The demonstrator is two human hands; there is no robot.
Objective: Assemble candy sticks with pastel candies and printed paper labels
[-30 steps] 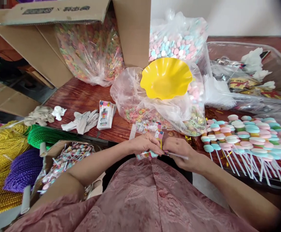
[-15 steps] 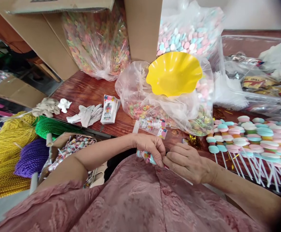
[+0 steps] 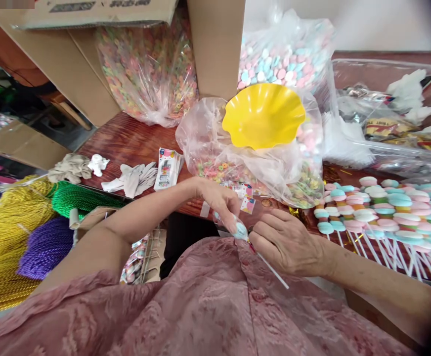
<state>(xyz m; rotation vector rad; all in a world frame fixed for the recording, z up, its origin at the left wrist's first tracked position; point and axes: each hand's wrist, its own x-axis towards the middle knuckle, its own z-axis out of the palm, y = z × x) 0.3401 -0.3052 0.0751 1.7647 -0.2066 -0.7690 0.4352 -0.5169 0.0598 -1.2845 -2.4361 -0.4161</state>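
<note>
My left hand [image 3: 221,200] pinches the wrapped candy head of a candy skewer [image 3: 239,230] close to my chest. The fingers of my right hand [image 3: 285,242] are closed around the neck of the same skewer, whose white stick [image 3: 273,271] pokes out down to the right. Just beyond my hands, printed wrapper bags [image 3: 247,190] lie on the dark red table [image 3: 134,141]. A row of finished pastel candy skewers [image 3: 378,207] lies to the right of my right hand.
A yellow wavy bowl [image 3: 263,114] sits on a clear bag of ring candies [image 3: 215,163]. Behind stand a cardboard box [image 3: 215,44] and bags of candy [image 3: 152,74]. Gold, green and purple cord spools [image 3: 22,227] lie at left, beside a box of wrapped skewers [image 3: 137,257].
My left hand has shifted up along the skewer's candy head, and the skewer has tilted so its stick points down to the right. The view has swung slightly.
</note>
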